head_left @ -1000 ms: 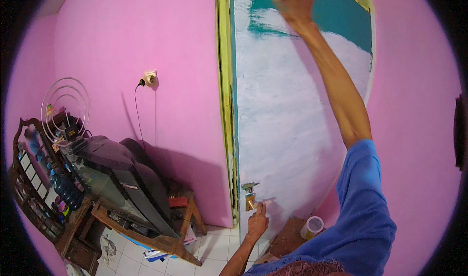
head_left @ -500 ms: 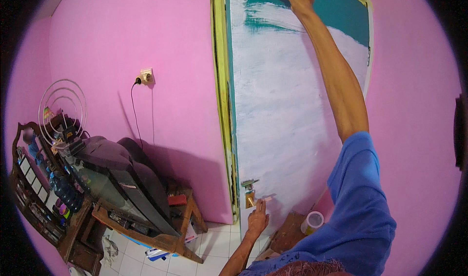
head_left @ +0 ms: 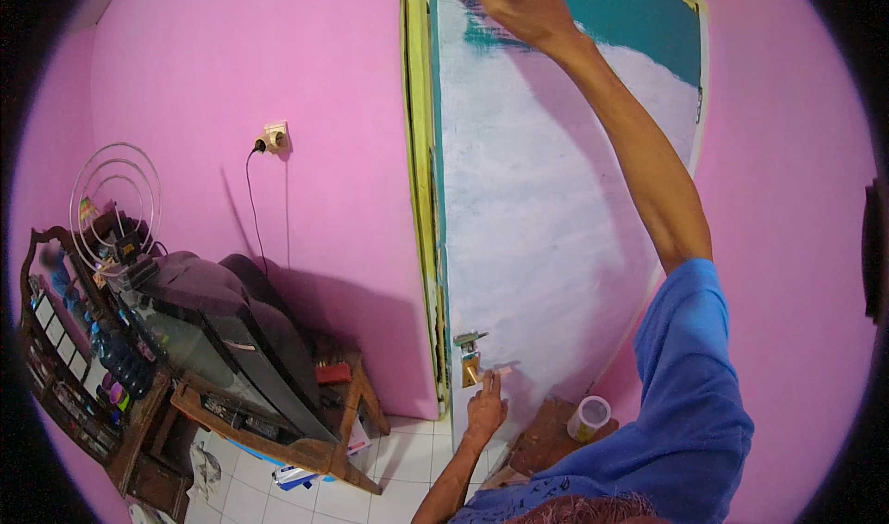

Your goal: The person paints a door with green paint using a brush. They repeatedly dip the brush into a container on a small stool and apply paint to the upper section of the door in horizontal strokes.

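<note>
A door (head_left: 546,200) stands before me, mostly coated in whitish paint, with teal left at its upper right and a streaked teal patch at its upper left. High on it, my right hand (head_left: 523,6) is closed around what looks like a paintbrush, largely cut off by the top edge. Down low, my left hand (head_left: 485,415) has its fingers hooked at the door handle (head_left: 503,370), beside the brass-coloured lock plate (head_left: 469,369). A transparent plastic tub (head_left: 590,417) sits below, at the right of the door's foot.
The tub rests on a brown wooden surface (head_left: 542,441). To the left, a bulky television (head_left: 241,357) stands on a wooden table (head_left: 343,464), near a ring antenna (head_left: 116,205) and a mirrored dresser (head_left: 69,357). A plug and cord hang from the wall socket (head_left: 277,137).
My right hand has swept left and slightly lower across the top of the door, over the streaked patch. The left hand stays at the handle. The whole view has shifted slightly.
</note>
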Motion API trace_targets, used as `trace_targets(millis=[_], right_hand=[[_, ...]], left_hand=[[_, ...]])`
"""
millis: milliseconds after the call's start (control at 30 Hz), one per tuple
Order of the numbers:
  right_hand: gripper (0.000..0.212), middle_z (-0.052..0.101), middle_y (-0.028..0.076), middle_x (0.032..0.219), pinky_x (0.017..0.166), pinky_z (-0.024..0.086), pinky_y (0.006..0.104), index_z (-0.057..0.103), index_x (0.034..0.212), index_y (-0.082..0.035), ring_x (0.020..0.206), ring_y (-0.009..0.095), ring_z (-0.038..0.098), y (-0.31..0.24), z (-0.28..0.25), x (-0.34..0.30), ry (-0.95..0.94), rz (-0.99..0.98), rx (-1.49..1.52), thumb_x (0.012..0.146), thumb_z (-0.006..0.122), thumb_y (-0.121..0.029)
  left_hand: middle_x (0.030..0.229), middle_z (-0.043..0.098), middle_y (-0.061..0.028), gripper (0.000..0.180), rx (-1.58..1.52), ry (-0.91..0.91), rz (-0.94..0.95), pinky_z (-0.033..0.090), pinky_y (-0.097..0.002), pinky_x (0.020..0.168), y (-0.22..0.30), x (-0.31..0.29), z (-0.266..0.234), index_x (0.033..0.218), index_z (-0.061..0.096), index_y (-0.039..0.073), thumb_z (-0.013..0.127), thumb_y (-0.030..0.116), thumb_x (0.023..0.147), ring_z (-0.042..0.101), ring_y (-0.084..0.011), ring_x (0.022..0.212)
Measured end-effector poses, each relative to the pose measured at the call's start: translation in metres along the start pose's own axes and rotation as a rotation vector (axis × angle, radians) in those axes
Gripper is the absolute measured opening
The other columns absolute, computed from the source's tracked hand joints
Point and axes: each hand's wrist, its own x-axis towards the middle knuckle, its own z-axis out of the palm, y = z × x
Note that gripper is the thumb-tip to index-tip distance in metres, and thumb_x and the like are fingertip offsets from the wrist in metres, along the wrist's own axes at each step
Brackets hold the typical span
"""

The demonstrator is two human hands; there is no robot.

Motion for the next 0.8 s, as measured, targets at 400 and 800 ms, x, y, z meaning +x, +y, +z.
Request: trace_targets(millis=[400,800], right_hand=[[0.018,0.069,0.012,0.074,0.06,0.053,0.0375,0.07,0.094,-0.001,0.066,0.026,0.07,0.042,-0.016,-0.035,0.313,0.403,-0.238,0.096,0.069,-0.018],[0.015,0.074,0.004,0.093,0.069,0.058,0.0327,0.071,0.104,-0.007,0.084,0.018,0.072,-0.016,0.005,-0.067,0.122,0.212,0.068,0.093,0.075,-0.016]], left_hand=[[0.155,0.039,-0.0189,0.077,-0.039,-0.03,-0.014,0.06,-0.0461,0.08,0.001,0.0,-0.005,0.151,0.038,0.0,0.075,0.025,0.088,0.071,-0.0378,0.097],[0.157,0.035,-0.0188,0.08,-0.035,-0.087,-0.025,0.06,-0.0458,0.084,0.003,0.005,-0.011,0.153,0.035,-0.001,0.075,0.025,0.089,0.071,-0.0391,0.101]])
